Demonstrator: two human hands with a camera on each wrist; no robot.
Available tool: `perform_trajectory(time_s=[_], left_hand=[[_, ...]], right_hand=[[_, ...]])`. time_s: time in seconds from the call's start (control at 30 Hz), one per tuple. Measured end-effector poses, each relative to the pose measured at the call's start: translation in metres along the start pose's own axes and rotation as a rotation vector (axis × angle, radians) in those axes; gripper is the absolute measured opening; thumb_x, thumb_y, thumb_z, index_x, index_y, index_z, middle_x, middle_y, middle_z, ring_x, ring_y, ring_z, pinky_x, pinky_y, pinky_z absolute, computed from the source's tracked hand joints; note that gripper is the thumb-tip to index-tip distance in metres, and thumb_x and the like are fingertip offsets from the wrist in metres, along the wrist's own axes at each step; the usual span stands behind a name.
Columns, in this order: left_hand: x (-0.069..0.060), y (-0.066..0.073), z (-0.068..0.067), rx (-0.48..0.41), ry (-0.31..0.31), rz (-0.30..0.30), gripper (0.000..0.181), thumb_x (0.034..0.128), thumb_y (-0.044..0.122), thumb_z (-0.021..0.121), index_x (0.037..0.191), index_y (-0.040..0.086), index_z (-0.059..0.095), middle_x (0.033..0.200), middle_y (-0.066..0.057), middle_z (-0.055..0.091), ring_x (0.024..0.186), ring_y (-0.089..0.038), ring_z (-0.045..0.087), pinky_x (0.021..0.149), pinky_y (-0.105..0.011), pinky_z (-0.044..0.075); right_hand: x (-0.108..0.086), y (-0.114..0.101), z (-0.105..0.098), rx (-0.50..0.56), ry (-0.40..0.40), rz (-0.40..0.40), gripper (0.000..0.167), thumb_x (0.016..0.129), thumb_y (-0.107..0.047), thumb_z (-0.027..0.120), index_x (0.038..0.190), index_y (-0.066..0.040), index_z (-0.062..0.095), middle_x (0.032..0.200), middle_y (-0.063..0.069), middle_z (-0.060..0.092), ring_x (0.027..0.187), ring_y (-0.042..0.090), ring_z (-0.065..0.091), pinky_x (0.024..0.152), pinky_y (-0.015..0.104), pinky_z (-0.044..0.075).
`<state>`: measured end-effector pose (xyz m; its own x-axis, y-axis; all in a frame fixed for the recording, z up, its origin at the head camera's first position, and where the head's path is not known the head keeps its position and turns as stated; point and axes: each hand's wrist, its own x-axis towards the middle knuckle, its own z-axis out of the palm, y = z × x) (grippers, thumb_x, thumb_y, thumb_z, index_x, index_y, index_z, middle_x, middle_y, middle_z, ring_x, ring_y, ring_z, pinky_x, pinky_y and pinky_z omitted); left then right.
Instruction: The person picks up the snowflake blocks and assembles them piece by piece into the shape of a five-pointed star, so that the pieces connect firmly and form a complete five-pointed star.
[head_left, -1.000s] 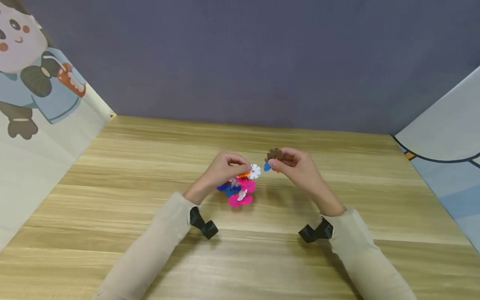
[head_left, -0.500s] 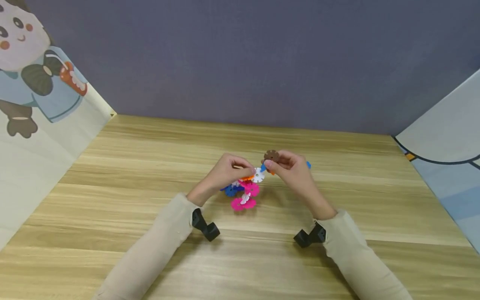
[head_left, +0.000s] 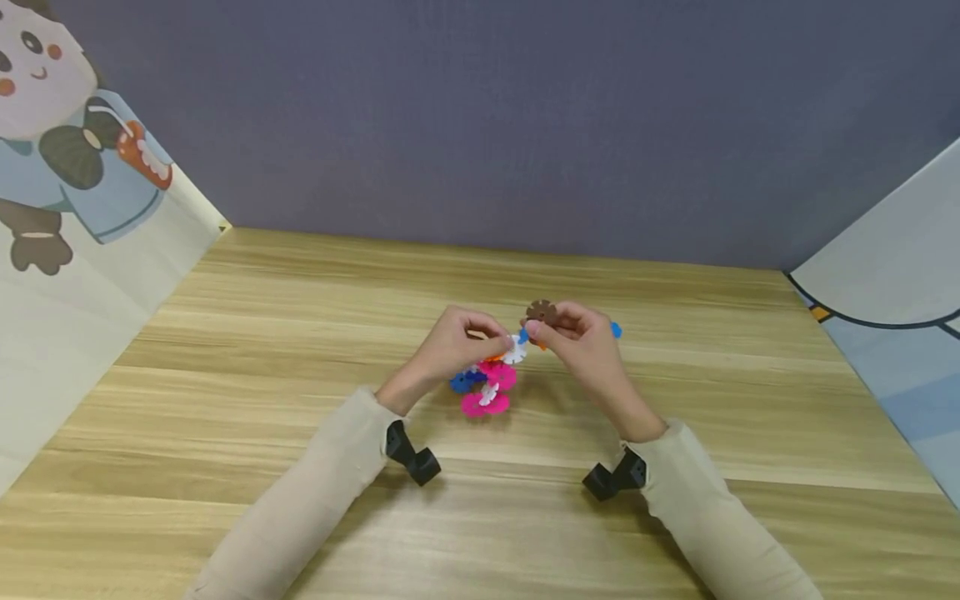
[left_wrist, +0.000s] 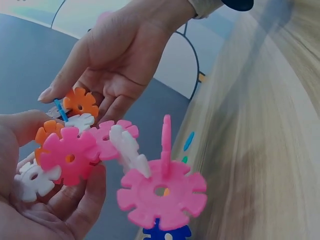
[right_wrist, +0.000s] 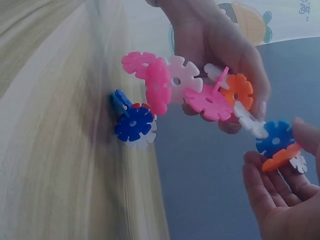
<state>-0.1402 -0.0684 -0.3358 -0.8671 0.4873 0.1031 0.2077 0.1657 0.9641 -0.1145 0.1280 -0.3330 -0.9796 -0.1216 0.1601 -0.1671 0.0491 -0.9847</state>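
Observation:
My left hand (head_left: pixel 452 348) pinches a chain of interlocking plastic flower discs. In the left wrist view, this chain shows a pink disc (left_wrist: pixel 70 156), an orange disc (left_wrist: pixel 48 135) and a larger pink disc (left_wrist: pixel 161 192). Between finger and thumb, my right hand (head_left: pixel 588 343) grips a small cluster with a brown disc (head_left: pixel 541 312), a blue disc (right_wrist: pixel 275 139) and an orange disc (right_wrist: pixel 281 157). That blue disc meets the edge of a white disc (right_wrist: pixel 250 120) at the chain's end; how deep the slots engage is unclear. Fingers partly hide both pieces.
Below the chain, a dark blue disc (right_wrist: pixel 134 124) sits among other joined discs near the wooden table (head_left: pixel 525 517). Beyond my right hand lies a loose blue disc (head_left: pixel 617 330). A grey-blue panel (head_left: pixel 510 125) stands along the table's far edge.
My right hand has moved left with its cluster, bringing the blue disc from apart to touching the white disc. My left hand has shifted slightly right. The last half second shows little movement.

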Motion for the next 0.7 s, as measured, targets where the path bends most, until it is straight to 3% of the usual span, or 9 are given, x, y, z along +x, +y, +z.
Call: perform_trajectory(time_s=[0.33, 0.57, 0.7], left_hand=[[0.001, 0.003, 0.006, 0.090, 0.085, 0.079, 0.013, 0.0836, 0.007, 0.068, 0.083, -0.005, 0.072, 0.075, -0.011, 0.070, 0.059, -0.006, 0.055, 0.055, -0.020, 0.049], [0.000, 0.005, 0.010, 0.145, 0.121, 0.146, 0.010, 0.0806, 0.004, 0.069, 0.079, -0.005, 0.072, 0.074, -0.015, 0.070, 0.060, -0.004, 0.056, 0.059, -0.020, 0.050], [-0.001, 0.004, 0.012, 0.130, 0.147, 0.173, 0.009, 0.0807, 0.001, 0.069, 0.077, -0.006, 0.072, 0.075, -0.017, 0.070, 0.061, -0.005, 0.058, 0.061, -0.022, 0.052]], right_hand=[[-0.001, 0.002, -0.002, 0.004, 0.004, -0.015, 0.005, 0.088, -0.009, 0.068, 0.089, -0.008, 0.064, 0.088, -0.009, 0.070, 0.083, 0.006, 0.067, 0.077, 0.022, 0.056], [-0.003, 0.006, -0.002, -0.023, 0.007, -0.038, 0.006, 0.086, -0.006, 0.068, 0.091, -0.007, 0.065, 0.089, -0.009, 0.069, 0.085, 0.005, 0.066, 0.076, 0.019, 0.054], [-0.003, 0.008, 0.001, -0.037, 0.020, -0.039, 0.007, 0.086, -0.001, 0.067, 0.092, -0.003, 0.064, 0.090, -0.009, 0.067, 0.084, 0.004, 0.066, 0.074, 0.018, 0.054]])
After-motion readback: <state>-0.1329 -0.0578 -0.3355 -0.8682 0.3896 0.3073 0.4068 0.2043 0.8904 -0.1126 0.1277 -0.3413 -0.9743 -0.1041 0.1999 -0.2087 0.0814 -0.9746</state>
